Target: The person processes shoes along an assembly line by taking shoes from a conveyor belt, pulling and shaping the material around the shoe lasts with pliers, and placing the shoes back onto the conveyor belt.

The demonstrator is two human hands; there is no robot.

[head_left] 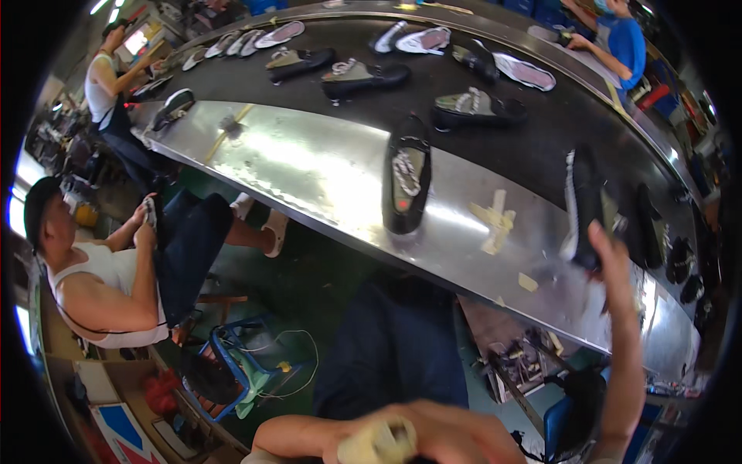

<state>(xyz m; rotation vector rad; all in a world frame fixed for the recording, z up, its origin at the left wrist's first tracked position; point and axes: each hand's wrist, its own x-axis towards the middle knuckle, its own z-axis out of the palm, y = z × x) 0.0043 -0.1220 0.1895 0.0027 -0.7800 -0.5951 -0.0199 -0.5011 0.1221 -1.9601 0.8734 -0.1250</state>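
Note:
My right hand [607, 255] reaches up from the lower right and closes on the near end of a black shoe with a white sole edge [581, 197]. That shoe stands on edge where the steel table [309, 166] meets the black conveyor belt [556, 116]. At the bottom centre my left hand [433, 437] is blurred and wrapped around a pale yellowish object [379, 442] that I cannot identify. Another black shoe with white laces [406, 182] lies across the belt's near edge, left of my right hand.
Several shoes ride the curved belt, among them an olive and black one [475, 108]. A seated person in a white sleeveless top [100, 286] handles a shoe at left. One person stands at the far left [104, 85], another in blue [622, 39] across the belt. A blue stool [232, 359] stands below.

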